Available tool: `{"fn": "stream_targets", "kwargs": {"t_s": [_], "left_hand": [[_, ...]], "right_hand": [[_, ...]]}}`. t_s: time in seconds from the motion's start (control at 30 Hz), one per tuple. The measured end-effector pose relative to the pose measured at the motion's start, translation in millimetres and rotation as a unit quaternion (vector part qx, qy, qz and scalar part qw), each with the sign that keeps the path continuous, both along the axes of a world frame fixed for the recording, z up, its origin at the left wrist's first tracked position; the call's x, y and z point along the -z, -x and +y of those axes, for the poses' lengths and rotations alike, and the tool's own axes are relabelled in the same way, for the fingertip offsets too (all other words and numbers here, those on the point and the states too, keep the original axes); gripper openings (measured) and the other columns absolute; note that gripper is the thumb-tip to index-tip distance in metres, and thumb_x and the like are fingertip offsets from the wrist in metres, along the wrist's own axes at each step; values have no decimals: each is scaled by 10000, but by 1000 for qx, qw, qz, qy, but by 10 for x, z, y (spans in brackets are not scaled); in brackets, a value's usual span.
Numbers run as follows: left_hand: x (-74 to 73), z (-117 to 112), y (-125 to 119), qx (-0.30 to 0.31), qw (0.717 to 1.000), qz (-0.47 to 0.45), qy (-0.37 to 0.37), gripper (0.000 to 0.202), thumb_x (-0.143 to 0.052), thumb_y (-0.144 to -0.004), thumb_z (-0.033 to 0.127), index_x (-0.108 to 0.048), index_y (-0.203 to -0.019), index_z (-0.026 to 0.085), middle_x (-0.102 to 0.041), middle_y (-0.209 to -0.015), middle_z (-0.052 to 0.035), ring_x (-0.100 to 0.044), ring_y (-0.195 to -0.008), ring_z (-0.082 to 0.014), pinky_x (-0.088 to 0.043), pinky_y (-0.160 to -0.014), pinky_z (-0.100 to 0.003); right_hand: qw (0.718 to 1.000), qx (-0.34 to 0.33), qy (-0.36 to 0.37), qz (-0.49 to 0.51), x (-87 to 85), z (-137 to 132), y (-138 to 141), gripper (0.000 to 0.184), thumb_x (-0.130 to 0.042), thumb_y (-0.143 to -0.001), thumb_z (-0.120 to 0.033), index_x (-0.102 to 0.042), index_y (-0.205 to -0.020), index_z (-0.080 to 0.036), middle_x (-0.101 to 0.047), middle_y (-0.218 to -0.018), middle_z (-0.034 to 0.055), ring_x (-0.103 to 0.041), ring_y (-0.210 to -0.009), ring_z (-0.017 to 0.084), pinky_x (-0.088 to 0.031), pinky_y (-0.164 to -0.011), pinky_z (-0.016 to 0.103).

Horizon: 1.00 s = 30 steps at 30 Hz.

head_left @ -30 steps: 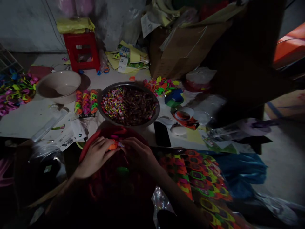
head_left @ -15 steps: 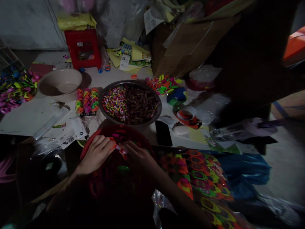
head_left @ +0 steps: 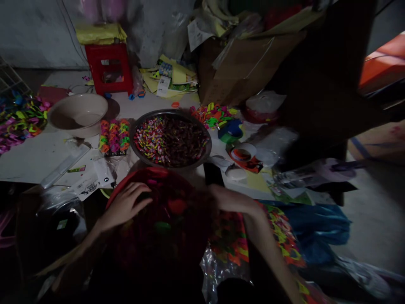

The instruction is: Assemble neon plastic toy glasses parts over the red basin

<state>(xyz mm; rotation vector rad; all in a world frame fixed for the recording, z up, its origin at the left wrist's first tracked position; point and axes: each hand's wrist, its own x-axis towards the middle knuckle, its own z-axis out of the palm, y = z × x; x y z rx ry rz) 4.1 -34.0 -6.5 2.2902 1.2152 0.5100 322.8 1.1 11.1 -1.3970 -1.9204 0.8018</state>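
The red tub (head_left: 136, 174) is big and round, and it gets very dark near the bottom. Some bright little pieces show inside it. One is an orange piece (head_left: 176, 206), one is a green piece (head_left: 163, 228), and one is a pink piece (head_left: 152, 182) up near the far side. It is too dark to see their shapes well

The left hand (head_left: 128, 203) is over the left side of the tub with its back up. Its fingers are bent and its thumb sticks out, so it is partway open, with just a dark gap in between. The right hand (head_left: 223, 199) is at the other side, by the tub's right edge. Its wrist is bent and its fingers point in to the left. They are blurry and dark, so I can't tell how open it is or if it has hold of something

The tub sits between the two hands, and the orange and green pieces are between them too. A black phone (head_left: 213, 174) is partly hidden behind the right hand. A metal bowl (head_left: 139, 155) full of tiny wrapped things is just past the tub
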Motion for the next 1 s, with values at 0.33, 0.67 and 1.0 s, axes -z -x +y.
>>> {"fn": "stream_targets", "kwargs": {"t_s": [0.33,0.67,1.0], "left_hand": [[637,543,-301,-75,994,1,74,312,-461,-834,105,-637,-1087,158,-662,-1194,-142,-607,-1143,-287,-441,-993,-467],[164,339,-369,-274,803,-452,276,421,-690,-771,353,-546,-1133,195,-718,-927,-28,-695,-805,-151,-545,-714,-260],[-31,119,-557,-295,616,-632,366,254,-694,-766,192,-612,-1006,177,-710,-1114,-52,-614,-1161,-205,-481,-1042,-345]], "right_hand": [[966,207,55,145,195,275,-96,475,-583,-752,-417,-637,-1124,-128,-493,-504,-65,-376,-377,86,-323,-382,214],[987,8,53,150,467,-134,753,247,-575,-844,-324,-664,-1023,-179,-731,-979,75,-686,-861,199,-535,-755,295],[993,65,-18,100,332,-331,1182,189,-537,-880,-307,-610,-1028,-215,-733,-923,58,-697,-775,193,-546,-717,283]]}}
